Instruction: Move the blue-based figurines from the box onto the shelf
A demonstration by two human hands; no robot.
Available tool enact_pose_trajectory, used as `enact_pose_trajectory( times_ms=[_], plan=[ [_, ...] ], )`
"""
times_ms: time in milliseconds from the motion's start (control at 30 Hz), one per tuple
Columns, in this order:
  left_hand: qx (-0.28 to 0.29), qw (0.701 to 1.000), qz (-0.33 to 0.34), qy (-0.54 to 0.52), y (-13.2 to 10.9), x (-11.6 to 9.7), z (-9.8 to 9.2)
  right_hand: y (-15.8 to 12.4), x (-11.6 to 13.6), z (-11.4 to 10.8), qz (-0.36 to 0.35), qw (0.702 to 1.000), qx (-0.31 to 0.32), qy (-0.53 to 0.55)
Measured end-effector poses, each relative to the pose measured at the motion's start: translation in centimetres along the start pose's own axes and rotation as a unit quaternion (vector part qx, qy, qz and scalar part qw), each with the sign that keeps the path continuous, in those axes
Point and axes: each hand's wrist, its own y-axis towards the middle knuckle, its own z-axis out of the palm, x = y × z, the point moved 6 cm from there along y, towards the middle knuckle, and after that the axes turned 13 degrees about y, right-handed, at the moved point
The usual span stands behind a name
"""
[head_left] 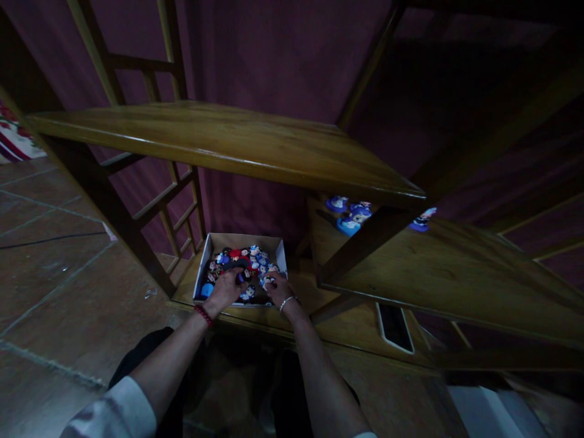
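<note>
Below both hands, an open box (228,239) sits on the lowest shelf (347,328), w/ small figurines (260,258) inside: red/black mostly nearer the L hand (227,289), blue/white nearer the R hand (278,289). Both hands reach in, fingers bent among the pieces; cannot tell if either pinches one. L wrist: red bracelet (203,315); R wrist: silvery bracelet (286,302). To R of the hands: blue/purple figurines (356,218) on a mid-level shelf (410,261); phone-like device (395,328), lower. Above hands: upper shelf (205,125).

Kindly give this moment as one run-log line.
left hand: in cardboard box, among figurines | right hand: at figurines in box | right-side shelf: more figurines
</note>
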Motion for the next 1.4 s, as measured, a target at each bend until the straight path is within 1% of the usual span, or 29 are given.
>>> enact_pose_trajectory(
  times_ms=[133,333,467,600,700,767,900,1033,1100,1167,1233,1267,1333,1400],
  plan=[
    [-0.006,1.000,0.018,-0.012,0.2,0.0,0.3,0.0,0.3,-0.1,0.011,1.000,0.012,-0.004],
    [-0.026,0.999,0.040,-0.016,0.4,0.1,0.8,-0.1,0.3,-0.3,0.018,1.000,0.002,-0.001],
    [-0.012,0.998,0.045,-0.030,0.4,-0.1,1.1,-0.1,0.4,-0.3,0.014,1.000,0.001,0.003],
    [-0.007,0.998,0.035,-0.048,0.2,-0.4,1.2,-0.1,0.6,-0.5,0.015,1.000,-0.007,-0.014],
    [0.005,0.997,0.002,-0.077,0.1,-0.4,1.2,-0.2,0.9,-0.7,0.022,0.999,-0.016,-0.026],
    [0.022,0.992,-0.019,-0.121,0.0,-0.4,1.4,-0.3,1.1,-0.9,0.023,0.999,-0.019,-0.030],
    [0.060,0.965,-0.029,-0.253,0.1,-0.7,2.2,-0.3,1.0,-0.9,0.025,0.999,-0.018,-0.020],
    [0.066,0.934,-0.050,-0.349,0.2,-0.7,2.6,-0.1,0.5,-0.9,0.032,0.999,-0.020,-0.009],
    [0.076,0.901,-0.076,-0.419,0.2,-0.7,2.8,-0.1,0.4,-1.0,0.034,0.999,-0.020,-0.006],
    [0.090,0.862,-0.095,-0.489,0.1,-0.8,3.0,-0.1,0.5,-1.1,0.032,0.999,-0.021,0.002],
    [0.104,0.827,-0.107,-0.542,0.0,-1.1,3.1,-0.1,0.7,-1.2,0.030,0.999,-0.024,0.009],
    [0.110,0.814,-0.112,-0.559,0.0,-1.1,3.1,-0.1,0.7,-1.2,0.029,0.999,-0.025,0.013],
    [0.119,0.802,-0.122,-0.572,0.1,-1.1,3.3,0.0,0.8,-1.2,0.028,0.999,-0.027,0.025],
    [0.124,0.801,-0.128,-0.572,0.3,-0.8,3.6,0.0,0.8,-1.1,0.023,0.998,-0.026,0.047]
  ],
)
